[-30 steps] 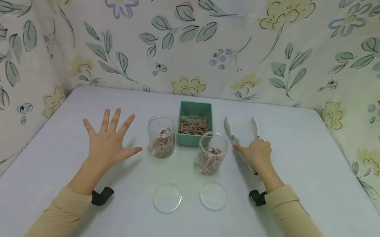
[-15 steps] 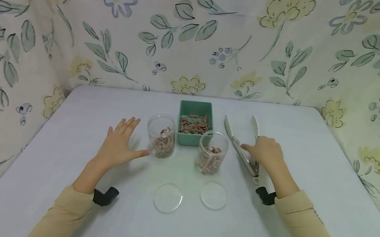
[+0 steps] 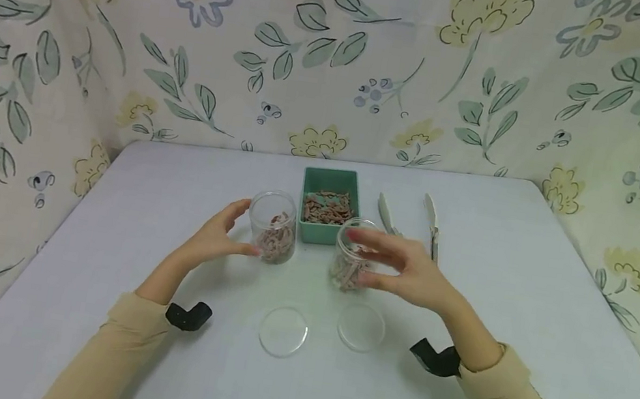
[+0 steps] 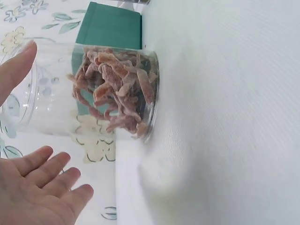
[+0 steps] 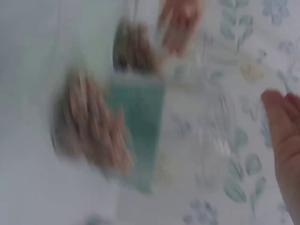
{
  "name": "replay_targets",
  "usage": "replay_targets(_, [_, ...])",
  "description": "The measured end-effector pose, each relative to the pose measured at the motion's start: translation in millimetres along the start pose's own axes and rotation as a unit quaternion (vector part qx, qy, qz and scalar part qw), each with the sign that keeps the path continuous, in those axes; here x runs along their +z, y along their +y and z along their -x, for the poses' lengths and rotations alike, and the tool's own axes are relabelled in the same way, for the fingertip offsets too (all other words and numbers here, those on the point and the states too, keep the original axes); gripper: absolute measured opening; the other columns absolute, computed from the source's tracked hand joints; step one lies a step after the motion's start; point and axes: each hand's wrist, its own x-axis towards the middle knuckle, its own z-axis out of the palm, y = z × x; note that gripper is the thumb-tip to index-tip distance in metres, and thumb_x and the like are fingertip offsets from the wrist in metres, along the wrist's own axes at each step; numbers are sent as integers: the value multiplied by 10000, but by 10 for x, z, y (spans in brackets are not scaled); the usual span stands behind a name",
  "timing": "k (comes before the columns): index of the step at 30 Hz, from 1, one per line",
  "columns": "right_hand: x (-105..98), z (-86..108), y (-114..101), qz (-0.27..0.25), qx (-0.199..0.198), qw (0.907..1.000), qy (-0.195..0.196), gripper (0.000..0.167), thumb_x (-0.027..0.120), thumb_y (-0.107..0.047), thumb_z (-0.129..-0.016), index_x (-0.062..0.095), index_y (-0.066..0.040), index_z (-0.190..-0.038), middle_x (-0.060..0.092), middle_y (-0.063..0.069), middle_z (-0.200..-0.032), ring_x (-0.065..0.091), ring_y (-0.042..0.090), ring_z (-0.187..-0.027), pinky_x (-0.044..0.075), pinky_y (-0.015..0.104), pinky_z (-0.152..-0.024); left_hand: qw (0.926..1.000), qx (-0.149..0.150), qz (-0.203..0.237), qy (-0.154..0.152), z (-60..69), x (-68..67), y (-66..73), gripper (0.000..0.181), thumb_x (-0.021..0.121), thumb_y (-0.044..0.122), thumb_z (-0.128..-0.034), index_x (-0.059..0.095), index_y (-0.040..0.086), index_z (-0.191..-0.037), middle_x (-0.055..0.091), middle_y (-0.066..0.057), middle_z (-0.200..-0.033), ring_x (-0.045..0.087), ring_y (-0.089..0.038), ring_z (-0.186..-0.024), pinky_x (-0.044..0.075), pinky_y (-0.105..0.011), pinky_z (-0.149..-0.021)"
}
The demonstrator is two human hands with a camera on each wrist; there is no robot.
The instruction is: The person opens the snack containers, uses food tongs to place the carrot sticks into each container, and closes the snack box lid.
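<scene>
A clear jar partly filled with brownish dried strips stands on the table, left of centre. My left hand is at its left side, thumb and fingers parted; in the left wrist view the fingers are apart from the jar wall. To the right stands a second clear jar with similar strips. My right hand reaches in front of it, fingers over its right side and thumb below, curved loosely. The right wrist view is blurred, so contact cannot be told. Neither jar wears a lid.
Behind the jars sits a green tray holding more strips. Metal tongs lie to its right, partly hidden by my right hand. Two clear round lids, a left lid and a right lid, lie in front of the jars.
My right hand has let go of the tongs and moved left to the right jar. My left hand, spread wide before, has moved right and come up beside the left jar.
</scene>
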Motion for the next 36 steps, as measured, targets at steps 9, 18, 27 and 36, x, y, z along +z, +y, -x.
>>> replay_targets(9, [714, -224, 204, -1008, 804, 9730, -1914, 667, 784, -89, -818, 469, 80, -1381, 498, 193, -1414, 447, 228, -1333, 385, 300, -1071, 9964, 378, 749, -129, -166, 152, 54, 952, 813, 99, -780, 223, 11, -1523, 276, -205, -1548, 210, -349, -1444, 181, -544, -1157])
replay_targets(18, [1118, -366, 359, 965, 1191, 9429, -2956, 782, 886, -197, -702, 529, -47, -1380, 520, 83, -1416, 445, 165, -1326, 339, 247, -1091, 9905, 314, 1338, 50, -236, 230, 34, 901, 810, 12, -769, 279, -12, -1496, 336, -195, -1522, 267, -321, -1427, 198, -478, -1168])
replay_targets(27, [1210, -377, 299, 1974, 1388, 9114, -3334, 853, 900, -136, -668, 494, -80, -1415, 481, 53, -1443, 425, 147, -1335, 329, 230, -1092, 9873, 228, 1568, 71, -261, 241, 51, 873, 808, -12, -760, 321, -12, -1483, 351, -183, -1521, 277, -301, -1427, 183, -422, -1180])
replay_targets(36, [967, -377, 293, 1419, 1135, 9510, -2503, 839, 911, -239, -659, 527, -43, -1379, 542, 63, -1394, 479, 197, -1298, 381, 299, -1075, 9914, 186, 1292, 128, -179, 210, 111, 863, 820, 1, -749, 347, -19, -1471, 382, -222, -1491, 312, -337, -1407, 219, -472, -1163])
